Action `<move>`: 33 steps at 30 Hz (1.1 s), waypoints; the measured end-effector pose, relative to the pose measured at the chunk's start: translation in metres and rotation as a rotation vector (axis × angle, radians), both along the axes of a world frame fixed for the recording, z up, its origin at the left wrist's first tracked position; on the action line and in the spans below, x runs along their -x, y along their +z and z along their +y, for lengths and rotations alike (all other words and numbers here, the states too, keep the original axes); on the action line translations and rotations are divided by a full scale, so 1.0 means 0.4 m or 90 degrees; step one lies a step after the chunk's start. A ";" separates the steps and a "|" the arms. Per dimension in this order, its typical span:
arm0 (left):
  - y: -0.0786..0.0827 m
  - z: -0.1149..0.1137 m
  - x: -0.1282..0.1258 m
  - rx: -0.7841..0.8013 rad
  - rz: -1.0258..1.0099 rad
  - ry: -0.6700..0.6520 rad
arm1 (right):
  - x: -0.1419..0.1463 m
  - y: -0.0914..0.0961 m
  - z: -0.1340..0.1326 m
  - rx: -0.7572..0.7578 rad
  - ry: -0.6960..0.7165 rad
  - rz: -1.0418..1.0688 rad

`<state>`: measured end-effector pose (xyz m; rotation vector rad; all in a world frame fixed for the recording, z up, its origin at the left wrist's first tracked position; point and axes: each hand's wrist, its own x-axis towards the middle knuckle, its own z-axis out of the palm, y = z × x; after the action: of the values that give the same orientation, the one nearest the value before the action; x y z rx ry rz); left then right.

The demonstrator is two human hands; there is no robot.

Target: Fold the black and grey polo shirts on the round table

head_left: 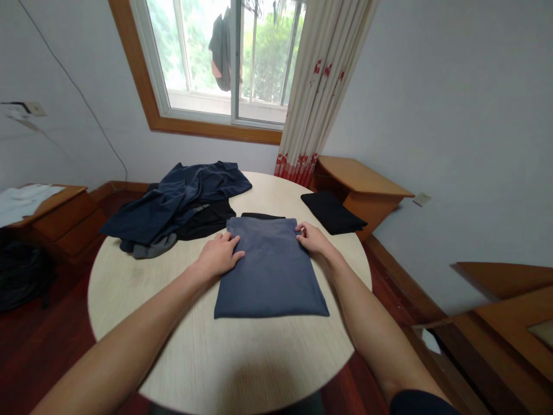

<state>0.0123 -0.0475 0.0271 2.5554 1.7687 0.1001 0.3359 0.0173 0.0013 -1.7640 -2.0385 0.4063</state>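
Note:
A folded grey-blue garment [270,271] lies flat on the round table in front of me, its wider edge toward me. My left hand [220,253] rests on its upper left edge, thumb and fingers apart on the cloth. At the upper right corner, my right hand [314,239] pinches the edge between curled fingers and thumb. A strip of black cloth [263,216] shows just behind the garment's far edge; the rest of it is hidden.
The round table [190,351] bears a loose heap of dark blue clothes [185,193] at the back left. A folded black garment [332,212] lies at its right edge. Behind stand a wooden desk [363,176], a curtain [322,86] and a window [263,118].

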 end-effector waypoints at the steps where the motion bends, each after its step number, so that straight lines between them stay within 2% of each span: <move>1: -0.008 0.012 -0.001 -0.018 0.002 0.000 | -0.001 0.000 0.004 -0.019 -0.018 -0.008; 6: -0.033 0.073 0.002 -0.064 -0.037 0.037 | 0.001 0.001 0.031 -0.095 -0.125 -0.025; 8: -0.034 0.081 0.015 -0.059 -0.064 0.032 | -0.002 -0.002 0.034 -0.103 -0.129 -0.004; 10: -0.031 0.073 0.037 -0.050 -0.096 -0.007 | -0.013 -0.009 0.028 -0.099 -0.082 0.036; 13: -0.019 0.040 0.076 -0.023 -0.124 -0.124 | -0.037 -0.022 -0.006 -0.099 0.022 0.096; 16: 0.006 0.003 0.099 0.036 -0.123 -0.252 | -0.063 -0.029 -0.064 -0.120 0.079 0.141; 18: 0.024 -0.014 0.099 0.061 -0.127 -0.301 | -0.079 -0.027 -0.109 -0.113 0.120 0.156; 21: 0.037 -0.024 0.085 0.088 -0.132 -0.337 | -0.100 -0.017 -0.170 -0.068 0.205 0.160; 25: 0.026 -0.016 0.070 0.086 -0.172 -0.362 | -0.104 -0.003 -0.218 -0.019 0.288 0.145; 28: 0.026 -0.011 0.077 0.102 -0.226 -0.356 | -0.097 0.013 -0.236 -0.049 0.288 0.145; 30: 0.040 -0.012 0.089 0.152 -0.283 -0.353 | -0.095 0.030 -0.242 -0.055 0.276 0.179; 33: 0.063 -0.002 0.098 0.240 -0.440 -0.321 | -0.093 0.057 -0.226 -0.025 0.254 0.243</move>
<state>-0.0268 -0.0481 0.0523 2.2101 0.7955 0.5031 0.3730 -0.0730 0.0243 -1.1397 -2.0823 0.7520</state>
